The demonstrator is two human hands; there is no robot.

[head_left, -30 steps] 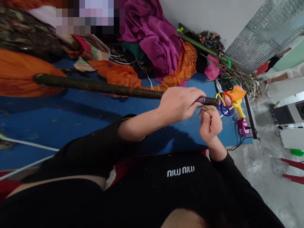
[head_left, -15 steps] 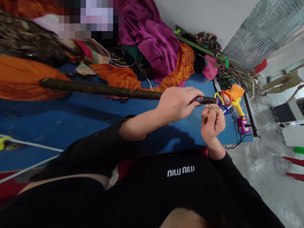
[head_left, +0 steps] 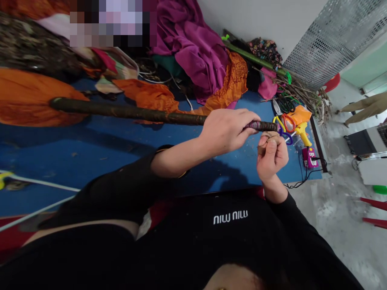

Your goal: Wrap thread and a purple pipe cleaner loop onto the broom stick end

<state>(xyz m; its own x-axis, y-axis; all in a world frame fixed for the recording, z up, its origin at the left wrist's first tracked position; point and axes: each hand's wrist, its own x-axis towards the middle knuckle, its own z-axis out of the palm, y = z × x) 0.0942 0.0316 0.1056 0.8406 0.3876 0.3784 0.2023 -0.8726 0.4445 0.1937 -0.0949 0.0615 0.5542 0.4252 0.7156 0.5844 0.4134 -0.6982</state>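
My left hand [head_left: 229, 131] is closed around a long dark wooden stick [head_left: 127, 112] near its right end. The stick lies sideways above the blue table, and its left end shows in front of a bunched orange cloth [head_left: 33, 98]. Purple marks or wrapping show on the stick beside my left fingers. Just below the right tip, my right hand [head_left: 272, 155] pinches a thin brown strip [head_left: 268, 136]. Whether the strip is fixed to the stick, I cannot tell.
On the blue table [head_left: 193, 165] lie scissors [head_left: 288, 123], a yellow glue gun [head_left: 303, 135] and a pink power strip [head_left: 310, 158]. Magenta cloth [head_left: 199, 52] and a bundle of twigs [head_left: 314, 96] lie behind. A person's tan-trousered legs [head_left: 363, 108] show at right.
My right hand and the stick's tip have shifted slightly right. My left hand keeps its grip. The legs in the background have changed position.
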